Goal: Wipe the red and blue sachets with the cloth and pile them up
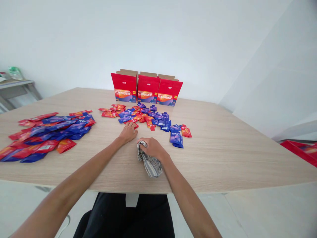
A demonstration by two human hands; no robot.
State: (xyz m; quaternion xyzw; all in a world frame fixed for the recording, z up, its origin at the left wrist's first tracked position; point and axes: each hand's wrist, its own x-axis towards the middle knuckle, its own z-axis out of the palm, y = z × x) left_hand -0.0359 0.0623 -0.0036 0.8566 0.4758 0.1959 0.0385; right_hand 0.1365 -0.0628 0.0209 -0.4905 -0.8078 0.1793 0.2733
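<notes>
Pouches point(163, 123) near open boxes point(148, 86) — insides hidden

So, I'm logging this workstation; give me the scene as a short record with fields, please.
Right hand: holds a crumpled grey-and-white striped cloth
Left hand: fingers at a flat red sachet; grip unclear
Surface: pale wood-grain table
Left side: large heap of flat red and blue sachets
Centre: looser spread of red and blue sachets
Back: three red cardboard boxes, side by side, front flaps up

Right hand point(153, 147) hides part of the striped cloth point(151, 167); red container point(297, 150), perhaps a box, runs off the edge!
</notes>
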